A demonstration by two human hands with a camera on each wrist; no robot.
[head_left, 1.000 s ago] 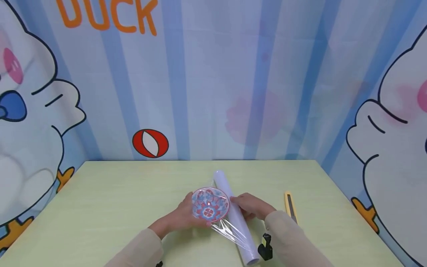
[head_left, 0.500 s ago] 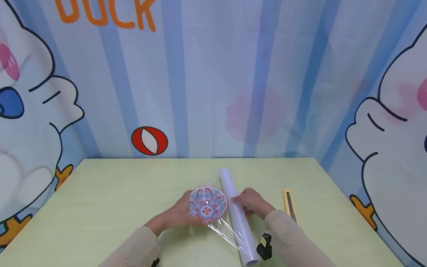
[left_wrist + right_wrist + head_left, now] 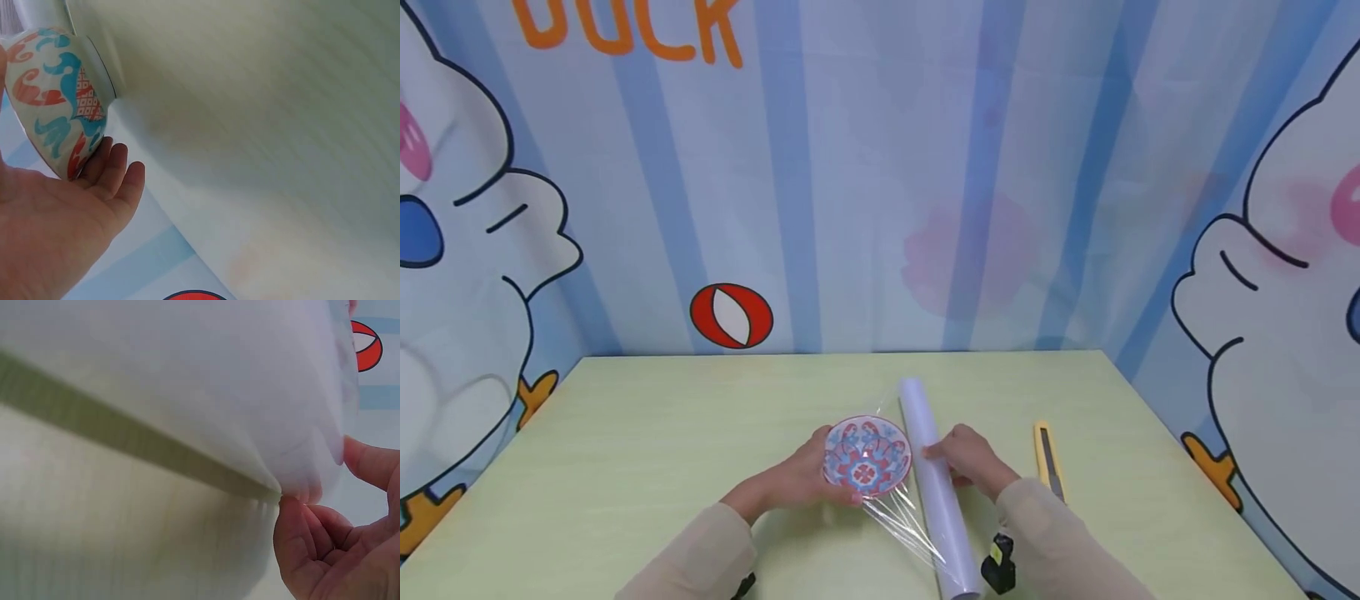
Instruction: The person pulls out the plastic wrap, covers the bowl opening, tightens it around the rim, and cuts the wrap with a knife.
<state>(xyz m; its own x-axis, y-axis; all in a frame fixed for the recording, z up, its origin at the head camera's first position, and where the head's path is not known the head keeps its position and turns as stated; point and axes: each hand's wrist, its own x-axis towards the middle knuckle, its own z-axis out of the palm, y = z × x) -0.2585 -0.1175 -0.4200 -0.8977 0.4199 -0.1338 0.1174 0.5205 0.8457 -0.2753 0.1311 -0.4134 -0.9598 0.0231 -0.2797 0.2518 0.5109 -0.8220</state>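
A small bowl [image 3: 867,457] with a red and blue pattern is tipped up on its side, its inside facing me. My left hand [image 3: 793,481] cups it from the left and below, and the left wrist view shows my fingers [image 3: 112,172] against the bowl's [image 3: 56,94] outer wall. A white roll of cling film [image 3: 936,492] lies on the table just right of the bowl. My right hand [image 3: 970,460] grips the roll near its middle. A clear sheet of film [image 3: 904,517] stretches from the roll to the bowl's near rim. The right wrist view shows the roll [image 3: 187,381] blurred, with my fingertips [image 3: 300,519] under it.
A yellow utility knife [image 3: 1048,461] lies on the pale green table [image 3: 647,442] to the right of my right hand. Cartoon-printed curtains [image 3: 880,183] close in the table at the back and on both sides.
The roll has shifted a little to the right, away from the bowl, and a longer stretch of film shows between them. Both hands keep their hold.
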